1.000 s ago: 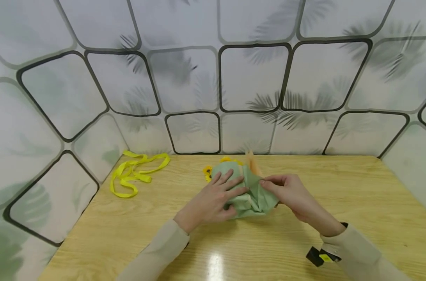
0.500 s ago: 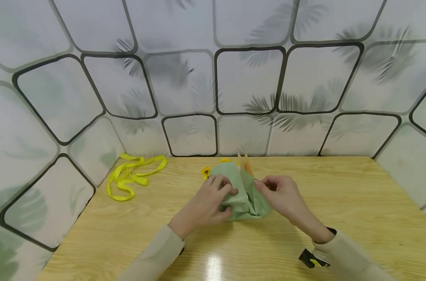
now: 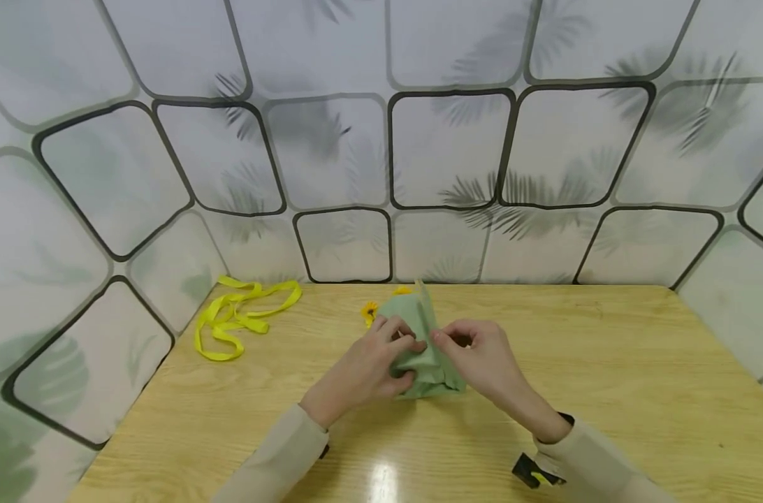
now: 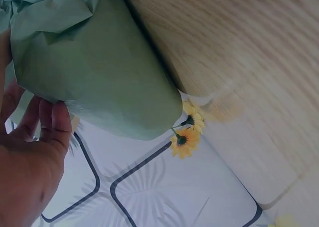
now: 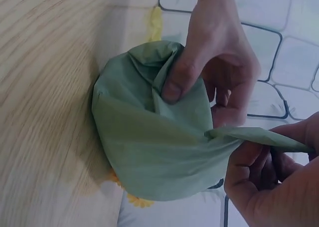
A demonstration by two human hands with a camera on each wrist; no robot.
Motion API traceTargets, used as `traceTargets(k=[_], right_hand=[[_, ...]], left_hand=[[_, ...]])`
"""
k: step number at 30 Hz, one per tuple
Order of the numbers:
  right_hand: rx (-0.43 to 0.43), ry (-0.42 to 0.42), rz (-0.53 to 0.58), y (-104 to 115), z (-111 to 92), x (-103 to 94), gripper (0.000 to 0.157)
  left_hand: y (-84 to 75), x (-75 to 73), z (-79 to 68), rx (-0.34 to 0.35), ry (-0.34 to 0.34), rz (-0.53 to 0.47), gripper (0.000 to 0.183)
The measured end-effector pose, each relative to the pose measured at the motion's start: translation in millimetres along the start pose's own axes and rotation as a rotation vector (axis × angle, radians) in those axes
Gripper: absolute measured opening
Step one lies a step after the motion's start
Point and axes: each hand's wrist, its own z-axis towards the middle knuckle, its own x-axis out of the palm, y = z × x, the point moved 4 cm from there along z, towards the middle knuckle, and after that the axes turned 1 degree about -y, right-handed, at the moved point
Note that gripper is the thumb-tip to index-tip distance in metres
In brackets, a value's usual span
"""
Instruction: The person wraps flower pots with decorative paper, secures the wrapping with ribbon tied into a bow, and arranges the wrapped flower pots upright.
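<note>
A bundle of yellow flowers (image 3: 369,312) lies wrapped in green paper (image 3: 413,312) on the wooden table. More yellow blooms (image 4: 185,141) poke out past the paper's edge in the left wrist view. My left hand (image 3: 370,362) grips the near left part of the wrap, its thumb pressing creased folds in the right wrist view. On the other side, my right hand (image 3: 481,355) pinches a raised flap (image 5: 254,137) of the paper between thumb and fingers. Stems are hidden inside the wrap.
A long yellow ribbon (image 3: 257,325) lies loosely looped at the table's back left. Behind the table (image 3: 608,363) stands a patterned backdrop (image 3: 444,154) of leaves and rounded frames. A small black device (image 3: 534,469) hangs under the right cuff.
My right hand has moved left, drawing its paper flap across the bundle. The peach-coloured tips behind are now mostly covered. The left hand's spread fingers have curled on the wrap.
</note>
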Motion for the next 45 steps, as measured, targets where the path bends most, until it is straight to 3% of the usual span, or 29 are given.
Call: traceTargets(k=[6,10,14,18,22,25,29,38,45], right_hand=[[-0.023,0.035,0.016,1.8,0.8,10.9,0.016],[-0.018,0.064,0.032,-2.0,0.8,17.7,0.015],[-0.008,0.076,0.044,-4.1,0.7,21.4,0.015],[-0.016,0.058,0.015,-3.5,-0.9,22.8,0.012],[-0.063,0.064,-0.019,-1.6,-5.1,27.3,0.009],[-0.096,0.092,-0.040,0.9,-8.8,31.2,0.008],[-0.112,0.127,-0.059,4.0,-12.2,35.1,0.010],[-0.127,0.187,-0.088,3.5,-17.4,38.5,0.023],[-0.089,0.250,-0.004,-4.6,-19.6,31.2,0.023]], left_hand=[[2.6,-0.2,-0.1,-0.019,0.023,-0.049,0.032],[9.2,-1.1,-0.2,-0.083,0.057,-0.182,0.032],[19.0,-7.2,-2.3,-0.220,0.076,-0.418,0.032],[29.1,-9.1,-4.0,-0.411,0.046,-0.639,0.029],[36.8,-7.5,-0.7,-0.581,-0.007,-0.772,0.049],[39.5,-5.9,4.2,-0.669,-0.025,-0.787,0.052],[41.2,-3.1,10.3,-0.740,-0.027,-0.738,0.035],[43.5,-0.7,15.1,-0.778,-0.039,-0.663,0.009],[45.8,3.7,13.0,-0.816,-0.075,-0.774,0.017]])
